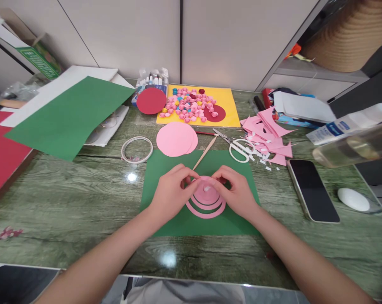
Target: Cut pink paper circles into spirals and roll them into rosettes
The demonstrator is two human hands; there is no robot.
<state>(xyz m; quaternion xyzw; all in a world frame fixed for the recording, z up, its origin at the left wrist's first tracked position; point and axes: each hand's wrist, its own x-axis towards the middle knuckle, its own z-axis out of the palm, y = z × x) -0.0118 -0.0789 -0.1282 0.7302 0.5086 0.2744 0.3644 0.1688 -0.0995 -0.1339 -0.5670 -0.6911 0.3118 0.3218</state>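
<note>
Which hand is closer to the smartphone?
Right. The right hand, at the pink paper spiral, is just to the left of the smartphone; the left hand is farther away, at the spiral's other side.

Smooth matt paper here in the pink round cut-out (pixel 206 197) between left hand (pixel 173 188) and right hand (pixel 238 190), matt again in the green rectangular paper sheet (pixel 206 228) beneath them, and around it, glossy green wood-grained tabletop (pixel 83 202) gleaming!

Bright, w/ glare on tbl (pixel 92 198)
</note>
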